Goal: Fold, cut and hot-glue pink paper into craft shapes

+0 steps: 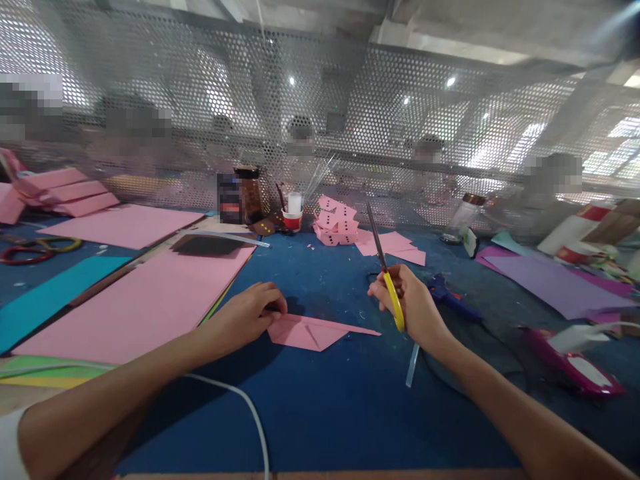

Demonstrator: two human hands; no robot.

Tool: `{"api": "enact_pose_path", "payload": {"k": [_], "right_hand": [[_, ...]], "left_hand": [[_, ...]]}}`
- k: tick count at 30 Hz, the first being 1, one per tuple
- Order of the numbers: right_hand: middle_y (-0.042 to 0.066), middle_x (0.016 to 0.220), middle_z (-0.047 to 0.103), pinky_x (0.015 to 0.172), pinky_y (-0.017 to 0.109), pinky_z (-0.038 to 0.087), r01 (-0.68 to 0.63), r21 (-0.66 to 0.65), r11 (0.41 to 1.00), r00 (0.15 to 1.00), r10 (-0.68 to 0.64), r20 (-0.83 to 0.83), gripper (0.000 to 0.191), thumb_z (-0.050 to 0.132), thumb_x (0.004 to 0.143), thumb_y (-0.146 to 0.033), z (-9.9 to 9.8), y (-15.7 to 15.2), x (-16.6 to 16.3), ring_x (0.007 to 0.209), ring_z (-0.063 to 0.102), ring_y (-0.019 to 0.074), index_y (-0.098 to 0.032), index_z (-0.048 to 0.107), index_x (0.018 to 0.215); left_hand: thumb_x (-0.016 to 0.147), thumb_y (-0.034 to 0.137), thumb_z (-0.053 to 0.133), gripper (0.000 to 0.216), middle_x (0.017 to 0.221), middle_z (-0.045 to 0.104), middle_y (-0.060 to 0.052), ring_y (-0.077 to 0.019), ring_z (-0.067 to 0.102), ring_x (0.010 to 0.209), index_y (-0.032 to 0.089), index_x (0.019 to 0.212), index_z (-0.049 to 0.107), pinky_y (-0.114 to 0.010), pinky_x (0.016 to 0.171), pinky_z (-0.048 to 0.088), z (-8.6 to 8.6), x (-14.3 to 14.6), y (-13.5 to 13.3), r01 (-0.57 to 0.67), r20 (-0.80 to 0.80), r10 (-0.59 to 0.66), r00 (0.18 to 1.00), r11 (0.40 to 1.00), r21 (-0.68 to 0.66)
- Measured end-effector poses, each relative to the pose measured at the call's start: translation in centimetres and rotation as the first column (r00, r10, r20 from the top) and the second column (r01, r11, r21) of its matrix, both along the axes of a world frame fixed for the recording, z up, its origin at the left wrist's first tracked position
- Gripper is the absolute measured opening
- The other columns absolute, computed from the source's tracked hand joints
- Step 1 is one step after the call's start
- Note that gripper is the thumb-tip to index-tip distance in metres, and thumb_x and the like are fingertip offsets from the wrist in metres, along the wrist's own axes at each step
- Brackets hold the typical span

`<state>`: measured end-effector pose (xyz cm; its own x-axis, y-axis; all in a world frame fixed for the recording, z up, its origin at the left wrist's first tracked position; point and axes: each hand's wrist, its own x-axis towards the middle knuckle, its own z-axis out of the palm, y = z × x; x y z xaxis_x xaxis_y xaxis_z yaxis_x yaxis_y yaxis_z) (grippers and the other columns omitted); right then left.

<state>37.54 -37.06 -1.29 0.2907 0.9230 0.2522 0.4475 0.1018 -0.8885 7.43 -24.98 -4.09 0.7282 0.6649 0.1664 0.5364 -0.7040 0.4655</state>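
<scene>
My left hand (pixel 260 310) has its fingers closed on the left end of a cut piece of pink paper (pixel 310 333) with a narrow strip pointing right. My right hand (pixel 405 297) is wrapped around the yellow handles of a pair of scissors (pixel 393 300), whose blades point up and away from me, apart from the paper. Just right of that hand a blue glue gun (pixel 450 297) lies on the blue table (pixel 300 413). Below the hand lies a clear glue stick (pixel 413 365).
Pink sheets (pixel 135 300) and a teal sheet (pixel 60 293) cover the left side. Dotted pink paper pieces (pixel 336 223), a cup (pixel 293 217) and a jar (pixel 250 193) stand at the back. A magenta power strip (pixel 575 367) and purple sheets (pixel 550 277) lie right. A white cable (pixel 250 407) crosses the front.
</scene>
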Motion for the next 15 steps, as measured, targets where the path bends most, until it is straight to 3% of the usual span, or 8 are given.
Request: {"api": "enact_pose_path", "payload": {"k": [8,12,15], "right_hand": [[0.006,0.098,0.07,0.061,0.028,0.048,0.025,0.112,0.993,0.994,-0.012,-0.11,0.033,0.07,0.087,-0.047,0.6,-0.2,-0.1,0.064,0.058,0.0122,-0.021,0.053,0.098],[0.008,0.101,0.072,0.057,0.028,0.046,0.07,0.077,0.995,0.984,-0.056,-0.171,0.032,0.07,0.086,-0.045,0.8,-0.1,-0.2,0.062,0.056,0.0118,-0.021,0.051,0.095],[0.01,0.112,0.071,0.063,0.029,0.048,0.045,0.102,0.994,0.977,-0.022,-0.211,0.033,0.071,0.085,-0.043,0.3,0.1,-0.4,0.07,0.06,0.0138,-0.022,0.049,0.098]], "left_hand": [[0.08,0.019,0.05,0.023,0.095,0.069,-0.003,-0.022,0.064,0.086,0.024,0.088,0.07,-0.032,0.077,0.047,1.6,-0.2,-0.4,-0.053,0.062,0.057,0.996,0.996,-0.075],[0.081,0.031,0.054,0.02,0.088,0.07,-0.002,-0.022,0.063,0.082,0.022,0.089,0.069,-0.031,0.073,0.047,2.8,-0.3,0.0,-0.133,0.157,0.168,0.973,0.968,-0.213],[0.079,0.036,0.057,0.02,0.077,0.067,0.001,-0.0184,0.06,0.069,0.02,0.085,0.067,-0.027,0.061,0.043,3.2,-0.3,0.1,-0.134,0.245,0.232,0.941,0.924,-0.359]]}}
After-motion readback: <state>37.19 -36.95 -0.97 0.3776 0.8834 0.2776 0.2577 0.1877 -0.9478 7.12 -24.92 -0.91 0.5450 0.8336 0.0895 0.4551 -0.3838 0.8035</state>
